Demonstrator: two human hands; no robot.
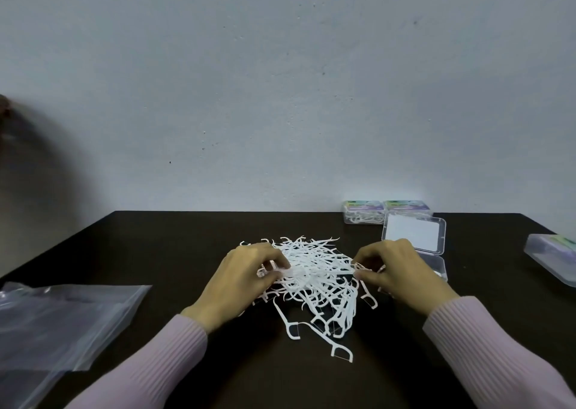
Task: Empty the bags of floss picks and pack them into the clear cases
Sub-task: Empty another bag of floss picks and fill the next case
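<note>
Dozens of white floss picks [314, 279] lie in a loose tangled pile at the centre of the dark table [174, 246], with a few strays spilling toward the lower edge of the frame. My left hand [241, 279] rests on the pile's left side, fingers curled, thumb and fingertips pinching picks. My right hand [396, 271] works the pile's right side, thumb and forefinger pinching a pick. Behind my right hand, right of centre, an open clear case [414, 237] lies with its lid raised; my hand hides most of its base. Two closed cases [386, 210] holding picks stand side by side at the table's far edge against the wall. Another clear case [551, 253] sits at the right edge of the frame. Emptied plastic bags [59, 321] lie flat at lower left.
</note>
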